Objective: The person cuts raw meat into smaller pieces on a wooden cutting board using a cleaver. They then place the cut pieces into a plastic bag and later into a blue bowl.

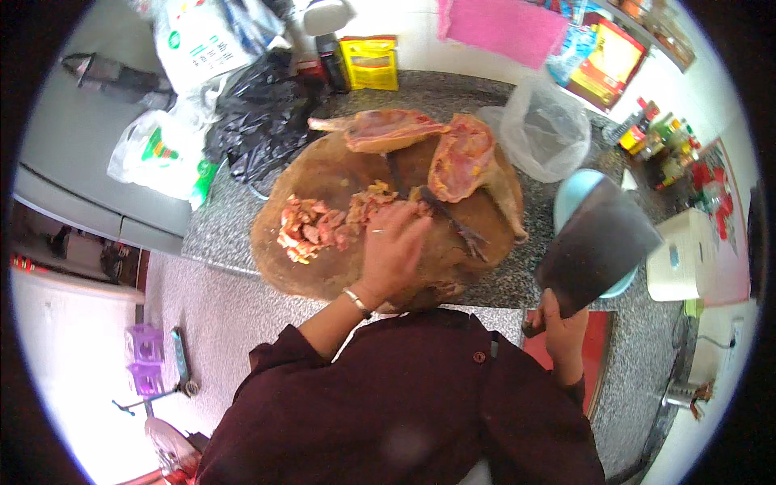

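Note:
My right hand (565, 332) grips the handle of a dark, broad-bladed cleaver (597, 245), raised at the right over a light blue basin (573, 197). On a round wooden chopping board (315, 163), my left hand (394, 248) reaches over chopped raw meat pieces (315, 227). Its fingertips are blurred, and whether they hold a piece cannot be told. Beyond it lie two large raw poultry pieces: one carcass piece (394, 130) along the far edge, another carcass piece (464, 157) at the right with a leg. A dark poultry foot (464, 233) points towards the right edge.
An open clear plastic bag (545, 133) stands behind the board's right side. A black plastic bag (260, 115) and a white plastic bag (160, 151) are at left. Several bottles (661, 145) and a cream container (682, 257) line the right. A yellow packet (370, 63) stands behind.

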`<state>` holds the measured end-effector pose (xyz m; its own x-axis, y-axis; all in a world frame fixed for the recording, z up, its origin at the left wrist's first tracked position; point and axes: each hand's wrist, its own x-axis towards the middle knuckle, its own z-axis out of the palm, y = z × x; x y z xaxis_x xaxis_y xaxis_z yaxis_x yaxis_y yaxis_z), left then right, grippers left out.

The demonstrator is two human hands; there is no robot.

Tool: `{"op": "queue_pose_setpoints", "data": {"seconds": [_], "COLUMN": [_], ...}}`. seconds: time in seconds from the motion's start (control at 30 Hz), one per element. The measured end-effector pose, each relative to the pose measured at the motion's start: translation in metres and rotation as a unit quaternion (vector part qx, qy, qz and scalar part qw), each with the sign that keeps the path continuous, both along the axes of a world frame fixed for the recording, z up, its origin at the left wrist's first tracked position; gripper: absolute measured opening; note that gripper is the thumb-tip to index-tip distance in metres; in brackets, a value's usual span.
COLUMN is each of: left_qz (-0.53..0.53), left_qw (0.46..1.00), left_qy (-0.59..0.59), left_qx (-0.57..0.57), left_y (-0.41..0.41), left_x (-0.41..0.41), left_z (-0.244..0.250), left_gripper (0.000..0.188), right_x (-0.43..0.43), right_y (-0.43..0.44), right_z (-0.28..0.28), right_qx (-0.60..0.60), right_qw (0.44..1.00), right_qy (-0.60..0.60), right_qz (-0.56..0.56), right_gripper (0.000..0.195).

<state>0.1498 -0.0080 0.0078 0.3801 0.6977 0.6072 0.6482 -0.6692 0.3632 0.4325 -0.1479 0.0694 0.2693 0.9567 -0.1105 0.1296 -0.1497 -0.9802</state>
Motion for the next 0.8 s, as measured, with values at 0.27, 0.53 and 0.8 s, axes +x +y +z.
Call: {"op": "queue_pose_setpoints", "data": {"seconds": [0.27,0.53,0.8], "left_qz": [0.276,0.215,0.203], "left_qw": [0.956,0.952,0.963], "left_qy": [0.061,0.17,0.147], "left_qx": [-0.079,-0.137,-0.101], "left_y": [0.002,0.028,0.008], "left_x": [-0.115,-0.136,-0.15], "left_z": [0.003,0.002,-0.004], "left_gripper": [0.041,0.029,0.019], "right_x": [-0.042,-0.089,-0.111], "right_y": [0.045,0.082,0.09], "right_z": [0.007,-0.015,-0.019], "right_qx": [-0.068,-0.021,-0.035], "right_qw": [0.975,0.905,0.876], "right_qy": [-0.098,-0.203,-0.263], "right_qz": [0.185,0.372,0.403], "right_gripper": [0.018,0.025,0.022]}}
